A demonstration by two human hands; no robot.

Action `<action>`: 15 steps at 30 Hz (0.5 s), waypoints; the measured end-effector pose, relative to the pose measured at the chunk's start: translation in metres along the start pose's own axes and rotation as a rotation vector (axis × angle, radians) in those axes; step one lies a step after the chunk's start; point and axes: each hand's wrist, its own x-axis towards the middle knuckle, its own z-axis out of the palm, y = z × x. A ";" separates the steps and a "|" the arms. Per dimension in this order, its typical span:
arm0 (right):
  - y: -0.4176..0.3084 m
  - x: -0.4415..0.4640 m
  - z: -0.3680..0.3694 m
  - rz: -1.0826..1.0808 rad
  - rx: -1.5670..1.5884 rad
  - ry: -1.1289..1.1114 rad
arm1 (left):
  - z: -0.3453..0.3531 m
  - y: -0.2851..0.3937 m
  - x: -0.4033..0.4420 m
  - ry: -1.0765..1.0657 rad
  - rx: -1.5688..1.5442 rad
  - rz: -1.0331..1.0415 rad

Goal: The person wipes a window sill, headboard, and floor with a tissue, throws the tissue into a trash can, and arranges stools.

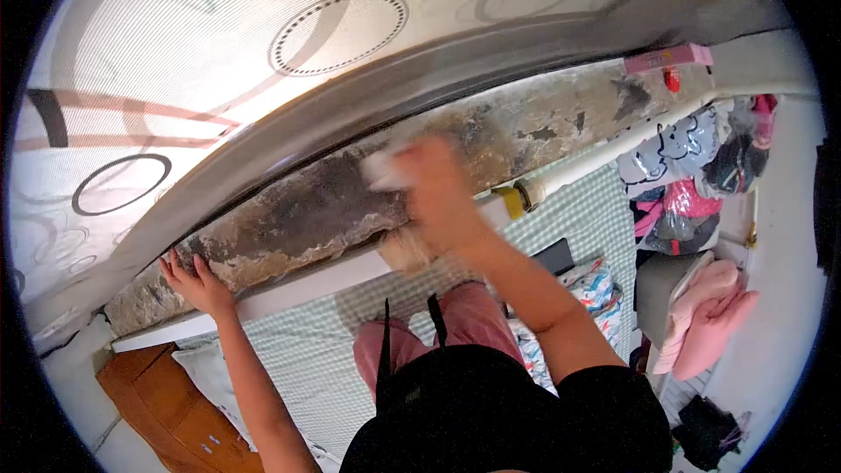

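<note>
A long windowsill (307,215) with a worn, patchy grey and brown surface runs across the view below a window blind. My left hand (200,285) rests on its left end, with the fingers spread and nothing held. Over the middle of the sill, my right hand (438,180) is smeared by motion and closed on a white cloth (383,172). The cloth's exact kind is blurred. A beige bundle (406,249) lies at the sill's front edge, just below my right hand.
The patterned blind (219,44) hangs behind the sill. A pink box (668,59) sits at its far right. A white pipe (578,171) runs along the front. Below is a green checked bedsheet (307,333), with a brown wooden headboard (175,407) at left and bagged clothes (674,201) at right.
</note>
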 end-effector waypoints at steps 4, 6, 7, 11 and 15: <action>0.112 0.004 -0.108 0.238 -0.329 0.334 | 0.003 -0.010 0.000 -0.012 0.025 -0.019; 0.155 0.006 -0.143 0.240 -0.493 0.418 | 0.003 -0.015 0.000 -0.011 0.068 0.038; 0.159 0.011 -0.149 0.311 -0.517 0.455 | 0.005 -0.018 0.000 0.002 0.104 0.040; 0.082 0.024 -0.069 0.479 -0.171 0.575 | 0.004 -0.019 0.000 0.014 0.139 0.056; -0.060 0.022 0.028 0.180 0.263 0.102 | 0.002 -0.018 0.001 0.030 0.211 0.069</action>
